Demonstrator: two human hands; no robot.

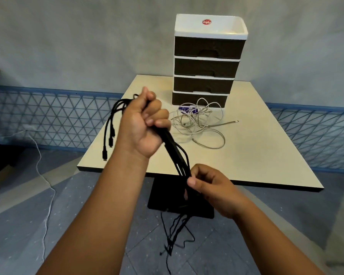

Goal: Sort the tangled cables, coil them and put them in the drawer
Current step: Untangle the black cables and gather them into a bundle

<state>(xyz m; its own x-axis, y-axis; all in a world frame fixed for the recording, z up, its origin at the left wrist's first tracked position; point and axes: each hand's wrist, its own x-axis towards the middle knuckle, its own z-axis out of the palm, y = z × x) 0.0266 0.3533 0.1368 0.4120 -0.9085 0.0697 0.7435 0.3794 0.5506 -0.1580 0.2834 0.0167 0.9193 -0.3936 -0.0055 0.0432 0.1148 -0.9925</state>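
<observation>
My left hand (pixel 142 122) grips a bundle of black cables (pixel 175 150) in a fist above the table's near left part. Their plug ends hang over the back of that hand at the left. Lower down, my right hand (pixel 211 185) pinches the same bundle in front of the table's near edge. The loose ends dangle below it toward the floor. A tangle of white cables (pixel 199 122) lies on the cream table (pixel 256 151), in front of the drawer unit (pixel 207 62). The unit has several dark drawers, all closed, with a white tray on top.
A small purple-and-white packet (pixel 189 110) sits under the white tangle. The table's black base (pixel 167 197) stands on the floor below my hands. A white cord (pixel 46 187) runs across the floor at the left. A blue lattice rail (pixel 48 116) lines the wall behind.
</observation>
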